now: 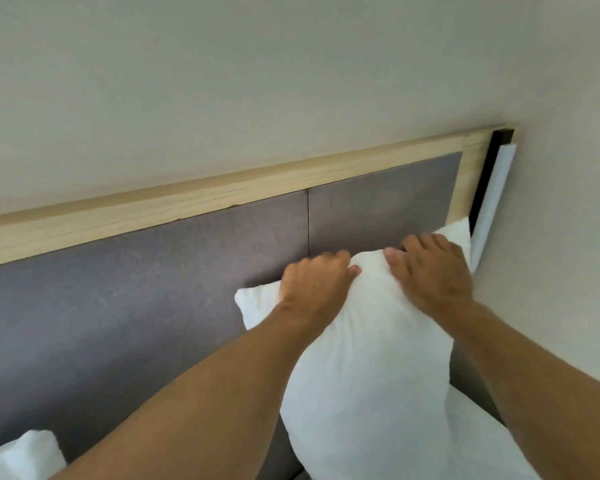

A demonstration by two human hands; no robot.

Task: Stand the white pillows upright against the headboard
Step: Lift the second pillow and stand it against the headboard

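Observation:
A white pillow [368, 358] stands on end against the right part of the grey padded headboard [136, 306], which has a pale wood frame. My left hand [314, 284] grips the pillow's top edge, fingers curled over it behind. My right hand [430, 268] lies on the top edge further right, fingers bent over the pillow. A second white pillow [21, 457] shows only a corner at the bottom left.
The beige wall [291, 81] rises above the headboard and a side wall closes in on the right. A white strip [492, 199] hangs beside the headboard's right post. More white bedding [478, 441] lies under the pillow at the lower right.

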